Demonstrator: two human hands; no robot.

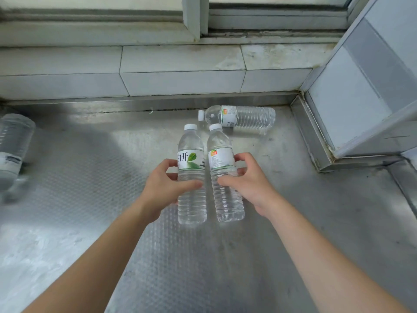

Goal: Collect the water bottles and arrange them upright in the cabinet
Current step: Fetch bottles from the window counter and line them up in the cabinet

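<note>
Left hand (pixel 161 188) grips one bottle (pixel 191 177), right hand (pixel 252 184) another bottle (pixel 223 175); keep both vertical, grips firm, while carrying them to the cabinet.

You stretch both bare forearms forward. Your left hand (pixel 163 185) and your right hand (pixel 252 184) each have the fingers curled in a grip, thumbs toward each other.

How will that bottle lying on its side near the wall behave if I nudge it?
The lying bottle is round-bodied on smooth metal floor, so it probably rolls. It looks full, so likely heavy for its size. Its thin ribbed plastic may flex when squeezed.
</note>
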